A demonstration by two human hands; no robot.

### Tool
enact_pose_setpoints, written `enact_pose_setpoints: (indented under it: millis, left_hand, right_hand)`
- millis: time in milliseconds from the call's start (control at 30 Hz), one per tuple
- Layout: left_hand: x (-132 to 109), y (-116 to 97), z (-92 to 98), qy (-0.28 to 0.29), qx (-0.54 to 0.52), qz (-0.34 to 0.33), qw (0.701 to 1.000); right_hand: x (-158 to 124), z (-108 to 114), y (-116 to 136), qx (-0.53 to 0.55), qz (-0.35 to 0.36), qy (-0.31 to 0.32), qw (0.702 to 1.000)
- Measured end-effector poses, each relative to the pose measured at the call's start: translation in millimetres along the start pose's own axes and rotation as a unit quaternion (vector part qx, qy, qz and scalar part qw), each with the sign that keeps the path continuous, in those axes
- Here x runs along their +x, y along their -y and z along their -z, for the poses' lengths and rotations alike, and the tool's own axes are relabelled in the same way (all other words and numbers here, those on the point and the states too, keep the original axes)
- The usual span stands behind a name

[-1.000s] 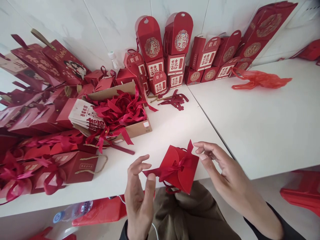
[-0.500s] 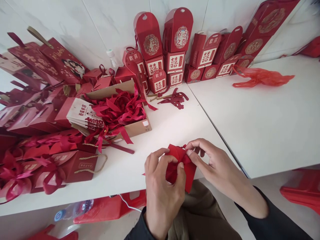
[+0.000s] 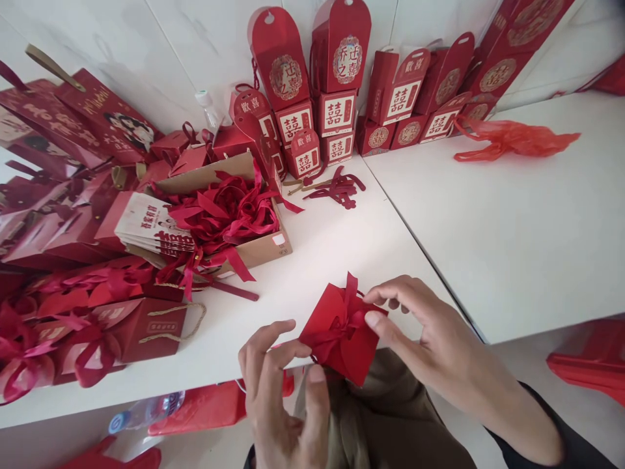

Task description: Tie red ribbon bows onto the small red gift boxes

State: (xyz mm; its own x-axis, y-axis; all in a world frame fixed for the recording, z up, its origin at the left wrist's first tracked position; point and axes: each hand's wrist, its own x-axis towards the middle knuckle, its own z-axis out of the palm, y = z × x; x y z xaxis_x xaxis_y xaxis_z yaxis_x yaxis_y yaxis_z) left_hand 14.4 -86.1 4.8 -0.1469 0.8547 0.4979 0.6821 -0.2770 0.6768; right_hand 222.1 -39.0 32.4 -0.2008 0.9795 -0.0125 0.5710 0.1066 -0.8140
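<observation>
A small red gift box (image 3: 364,358) with a red ribbon bow (image 3: 344,324) on top sits at the table's front edge, in front of my lap. My right hand (image 3: 415,326) is at the box's right corner, its thumb and forefinger on either side of the corner and close to a bow loop. To the left of the box is my left hand (image 3: 280,391), its fingers spread and curved, with nothing visible in them. One ribbon tail points up past the box's far edge.
A cardboard box (image 3: 263,251) of red ribbons stands left, beside several red boxes (image 3: 156,332) with bows. Stacked red boxes (image 3: 336,107) line the wall. Maroon cords (image 3: 336,189) lie before them. A red plastic bag (image 3: 517,140) lies right; a bottle (image 3: 146,410) is below the table.
My left hand has let go of the bow and moved left and down, uncovering the box. The ribbon tail now stands up. My right hand stays at the box's right side.
</observation>
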Motion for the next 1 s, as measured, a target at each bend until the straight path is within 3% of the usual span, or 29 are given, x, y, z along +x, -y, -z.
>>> enact_pose_setpoints:
  millis: [133,400,700,867,1000]
  left_hand:
    - [-3,4,-1.4,0.037,0.061,-0.044,0.996]
    - [-6,8,-6.8,0.046,0.046,-0.095,0.993]
    - [-6,5,-8.4,0.034,-0.024,-0.041,0.998]
    - [-3,-3,-4.8,0.09,-0.036,-0.014,0.995]
    - [7,-5,-6.5,0.149,-0.002,-0.096,0.984]
  right_hand:
    - [-2,-6,3,-0.003,0.024,0.016,1.0]
    - [-2,-15,3,-0.017,0.035,-0.011,0.999]
    - [-4,-18,6,-0.023,0.023,-0.024,0.999]
    - [-5,-15,7,-0.001,0.015,-0.009,1.0]
    - [-5,-14,8,0.0,0.017,-0.005,1.0]
